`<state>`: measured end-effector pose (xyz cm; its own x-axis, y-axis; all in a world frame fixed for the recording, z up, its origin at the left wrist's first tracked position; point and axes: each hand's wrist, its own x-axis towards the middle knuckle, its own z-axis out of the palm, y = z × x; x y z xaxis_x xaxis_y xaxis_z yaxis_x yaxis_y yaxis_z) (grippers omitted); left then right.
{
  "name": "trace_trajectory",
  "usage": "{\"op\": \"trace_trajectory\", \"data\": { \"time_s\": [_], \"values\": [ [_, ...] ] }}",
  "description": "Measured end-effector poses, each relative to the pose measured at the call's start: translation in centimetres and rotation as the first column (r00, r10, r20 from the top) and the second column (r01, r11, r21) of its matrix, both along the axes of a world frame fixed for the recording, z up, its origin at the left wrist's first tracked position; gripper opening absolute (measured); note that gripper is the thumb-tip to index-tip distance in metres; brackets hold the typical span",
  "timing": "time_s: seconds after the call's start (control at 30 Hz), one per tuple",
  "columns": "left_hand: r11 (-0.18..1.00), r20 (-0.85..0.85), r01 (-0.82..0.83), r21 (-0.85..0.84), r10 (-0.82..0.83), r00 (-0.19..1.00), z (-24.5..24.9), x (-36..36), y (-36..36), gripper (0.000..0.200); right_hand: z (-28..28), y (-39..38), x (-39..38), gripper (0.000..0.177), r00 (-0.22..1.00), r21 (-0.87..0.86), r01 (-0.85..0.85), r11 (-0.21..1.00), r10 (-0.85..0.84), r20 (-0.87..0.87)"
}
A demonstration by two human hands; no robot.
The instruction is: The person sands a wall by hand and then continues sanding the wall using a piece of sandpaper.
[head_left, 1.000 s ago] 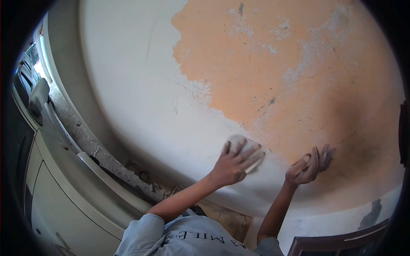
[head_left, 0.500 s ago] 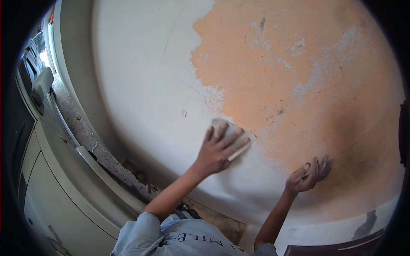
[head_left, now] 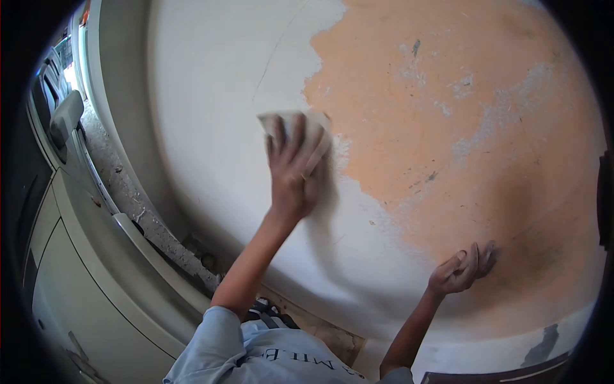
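Note:
Fingers spread, my left hand (head_left: 294, 160) presses a piece of sandpaper (head_left: 263, 119), a flat pale sheet with a straight edge, against the wall (head_left: 211, 128). The palm and fingers cover most of the sheet, and the hand is slightly smeared by motion. It sits on the white coat, just left of the ragged border with the bare orange patch (head_left: 396, 128). Lower right, my right hand (head_left: 462, 269) is held before the orange surface, palm turned up, fingers loosely curled and apart. It holds nothing, and its fingertips look dusty.
On the left a light-coloured vehicle (head_left: 96, 269) with a side mirror (head_left: 66, 118) stands close to the wall. Rubble and dirt line the narrow strip of ground (head_left: 137, 205) between them. A dark reddish edge (head_left: 505, 374) shows at the lower right.
My left hand has slid up and to the left along the wall with the sandpaper, from the orange border onto the white coat. My right hand has barely shifted.

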<state>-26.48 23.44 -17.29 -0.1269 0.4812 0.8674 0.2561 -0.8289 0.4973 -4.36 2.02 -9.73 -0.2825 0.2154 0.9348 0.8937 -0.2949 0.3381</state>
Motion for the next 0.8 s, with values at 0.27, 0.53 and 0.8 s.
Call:
{"op": "trace_trajectory", "data": {
  "time_s": [0.27, 0.53, 0.8],
  "values": [
    [0.97, -0.443, 0.188, 0.154, -0.102, 0.891, -6.7, 4.8, -7.2, 0.055, -2.4, 3.8, -4.6, 0.022, 0.999, -0.132, 0.009, 0.991, -0.014, -0.04],
    [1.0, -0.085, -0.01, 0.025, 0.012, 0.996, -2.7, 1.8, -1.5, 0.053, -2.5, 4.0, -4.6, 0.022, 1.0, -0.136, 0.007, 0.991, -0.006, 0.003],
    [0.994, -0.089, 0.056, 0.094, -0.048, 0.995, -2.3, 0.4, -0.1, 0.05, -2.5, 4.0, -4.5, 0.021, 1.0, -0.14, 0.012, 0.99, -0.011, 0.011]
  ]
}}
